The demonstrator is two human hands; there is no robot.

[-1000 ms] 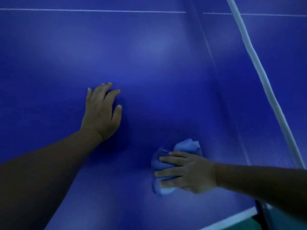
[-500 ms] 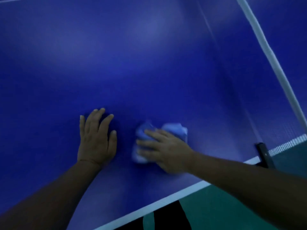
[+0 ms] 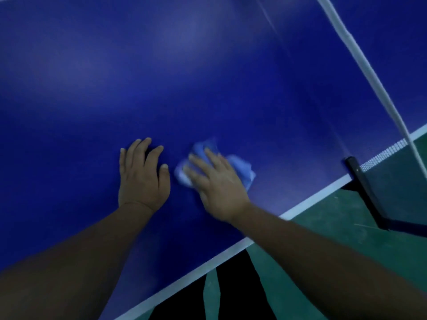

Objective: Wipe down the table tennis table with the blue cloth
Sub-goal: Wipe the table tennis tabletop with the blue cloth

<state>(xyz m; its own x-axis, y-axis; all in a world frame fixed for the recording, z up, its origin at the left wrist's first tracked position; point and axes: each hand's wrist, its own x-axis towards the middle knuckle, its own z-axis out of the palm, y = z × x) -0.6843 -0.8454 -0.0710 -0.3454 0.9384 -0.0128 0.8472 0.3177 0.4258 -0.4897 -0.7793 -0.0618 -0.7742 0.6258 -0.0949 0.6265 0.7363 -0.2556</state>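
Blue cloth (image 3: 240, 168) lies bunched on the dark blue counter (image 3: 208, 77) near its white-edged side, pressed flat under the right hand (image 3: 218, 184), fingers straight and spread. Just beside it, the left hand (image 3: 142, 179) rests palm-down on the surface, fingers extended. Net (image 3: 369, 72) stands well off to the right.

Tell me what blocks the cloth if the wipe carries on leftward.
The left hand does: it rests flat on the table, right beside the blue cloth under the right hand. Nothing else visible lies there.
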